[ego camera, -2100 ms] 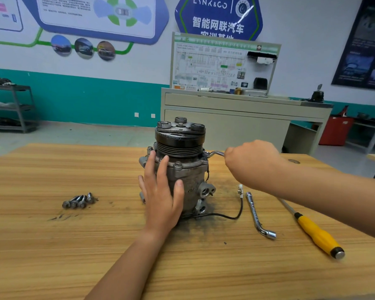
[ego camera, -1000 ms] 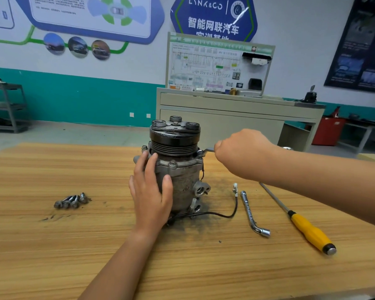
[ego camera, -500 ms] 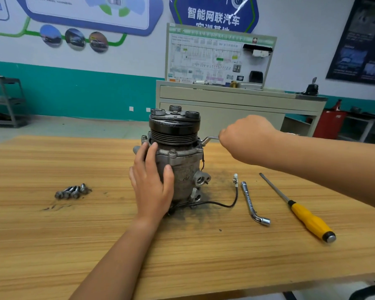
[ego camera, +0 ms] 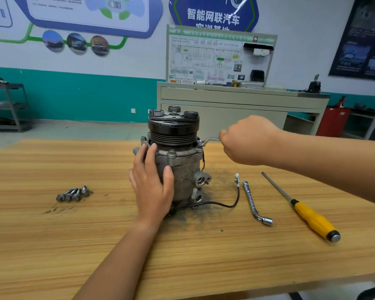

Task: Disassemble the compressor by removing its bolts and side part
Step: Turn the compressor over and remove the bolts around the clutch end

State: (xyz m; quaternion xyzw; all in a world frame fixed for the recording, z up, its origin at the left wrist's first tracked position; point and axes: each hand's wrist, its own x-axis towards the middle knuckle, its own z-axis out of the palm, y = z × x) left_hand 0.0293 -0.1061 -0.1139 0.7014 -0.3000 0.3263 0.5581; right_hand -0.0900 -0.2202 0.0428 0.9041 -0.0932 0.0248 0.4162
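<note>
Compressor (ego camera: 182,169): one, upright on its end at the middle of the table (ego camera: 52,245), with a black pulley (ego camera: 173,131) on top and dark grime smeared around its base.
Left hand (ego camera: 152,187): flat against the near-left of the housing. The fingers were straight and pointing up, the thumb spread across the front. It was pressing, not wrapped round.
Right hand (ego camera: 247,140): balled in a fist round a slim wrench (ego camera: 208,140), whose ring end sat on a bolt at the compressor's right side.
Flange bolts (ego camera: 172,153): three in view. One was far left, one at the front and one under the wrench's ring.
Loose bolts (ego camera: 73,193): four as best could be counted, in a tight row to the left, well apart from the compressor.
Idle tools: two on the right. An L-shaped socket wrench (ego camera: 254,202) lay there, and further right a yellow-handled screwdriver (ego camera: 301,208).
Cable (ego camera: 225,205): one, black, running from the base and curling right to a small pale connector near the socket wrench's far tip.
Hidden: the fist swallowed the wrench's handle. The compressor's far side was out of sight, and the left palm covered part of the housing. The loose bolts overlapped, so their count was unsure.
</note>
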